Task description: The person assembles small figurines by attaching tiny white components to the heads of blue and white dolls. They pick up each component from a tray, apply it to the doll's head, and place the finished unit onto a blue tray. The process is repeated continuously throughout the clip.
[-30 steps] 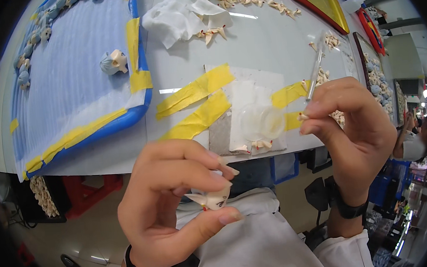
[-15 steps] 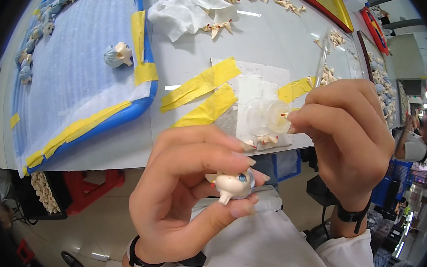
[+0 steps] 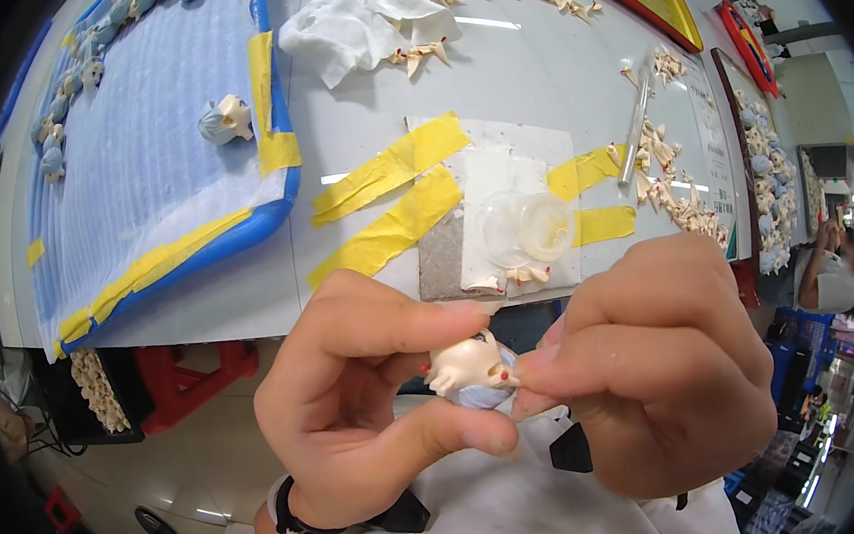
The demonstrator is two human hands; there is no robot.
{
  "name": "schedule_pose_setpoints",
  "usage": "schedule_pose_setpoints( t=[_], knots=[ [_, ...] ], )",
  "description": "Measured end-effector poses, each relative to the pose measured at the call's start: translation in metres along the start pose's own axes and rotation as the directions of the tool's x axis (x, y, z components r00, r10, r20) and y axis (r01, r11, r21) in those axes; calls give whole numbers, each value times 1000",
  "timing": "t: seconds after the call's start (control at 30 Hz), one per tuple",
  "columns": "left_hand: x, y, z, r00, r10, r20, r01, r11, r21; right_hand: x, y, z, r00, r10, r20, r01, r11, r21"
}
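A small cream doll head (image 3: 463,363) with pale blue hair is pinched between the thumb and fingers of my left hand (image 3: 352,403), its side turned up. A red-tipped pointed bit sticks out at its left. Thumb and forefinger of my right hand (image 3: 671,368) pinch a tiny cream piece with a red end (image 3: 507,374) against the head's right side; my fingertips hide most of it. Just beyond my hands, a clear plastic cup (image 3: 544,230) with a little yellowish content stands on a white pad (image 3: 485,177). Several red-tipped cream pieces (image 3: 528,276) lie at the pad's near edge.
At left stands a blue-rimmed tray (image 3: 277,213) lined with foam, holding several blue-haired heads (image 3: 225,120). Yellow tape (image 3: 389,170) holds the pad down. A clear tube (image 3: 640,120), loose cream pieces (image 3: 683,209) and a white cloth (image 3: 339,38) lie on the table.
My right hand has come from the cup down and left to the doll head, carrying the tiny piece. My left hand has turned the head, so its side now faces up.
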State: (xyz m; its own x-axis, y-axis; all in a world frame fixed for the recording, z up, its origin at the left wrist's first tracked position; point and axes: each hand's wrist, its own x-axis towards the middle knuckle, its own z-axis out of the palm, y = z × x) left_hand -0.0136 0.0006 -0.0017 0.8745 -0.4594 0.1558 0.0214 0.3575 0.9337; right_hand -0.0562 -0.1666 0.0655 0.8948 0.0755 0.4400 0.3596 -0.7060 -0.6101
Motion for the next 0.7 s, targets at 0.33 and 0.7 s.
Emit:
schedule_pose_setpoints(
  t=[0.33, 0.7],
  knots=[
    [-2, 5, -1, 997, 49, 56, -53, 996, 68, 6, -16, -2, 1000, -22, -11, 20, 989, -149],
    [1, 12, 20, 916, 400, 38, -344, 730, 590, -1, -7, -19, 905, 358, 232, -426, 754, 500]
  ],
)
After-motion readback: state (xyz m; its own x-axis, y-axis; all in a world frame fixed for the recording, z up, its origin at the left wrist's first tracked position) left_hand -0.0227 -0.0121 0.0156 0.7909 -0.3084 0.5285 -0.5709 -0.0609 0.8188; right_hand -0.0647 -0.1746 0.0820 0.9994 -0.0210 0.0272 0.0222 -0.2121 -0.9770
